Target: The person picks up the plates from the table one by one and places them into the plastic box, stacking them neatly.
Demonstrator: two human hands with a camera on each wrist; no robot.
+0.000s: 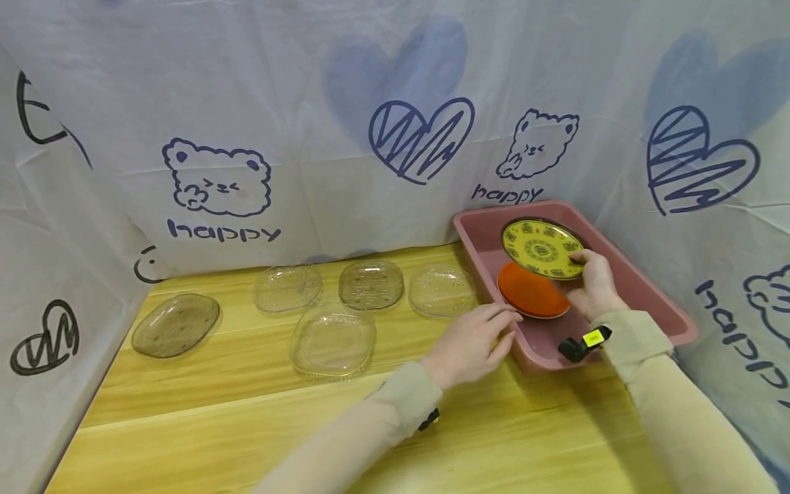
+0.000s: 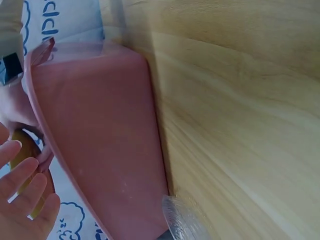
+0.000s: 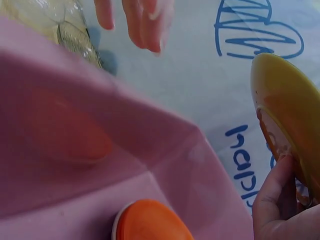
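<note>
My right hand (image 1: 595, 285) pinches the near right rim of a yellow plate (image 1: 540, 248) with a dark patterned border, held tilted above the pink basin (image 1: 654, 312). In the right wrist view the thumb presses the underside of this yellow plate (image 3: 287, 110). Below it, an orange plate (image 1: 531, 291) lies in the basin, with a pale rim showing beneath its edge. My left hand (image 1: 475, 343) hovers by the basin's near left rim, fingers loosely extended and holding nothing. In the left wrist view those fingers (image 2: 30, 187) are spread beside the basin wall (image 2: 100, 135).
Several clear and smoky plates lie on the wooden table left of the basin: a smoky one (image 1: 175, 326) far left, a clear one (image 1: 333, 339) nearest, another smoky one (image 1: 372, 285) behind. A printed white cloth (image 1: 308, 123) hangs behind and on both sides.
</note>
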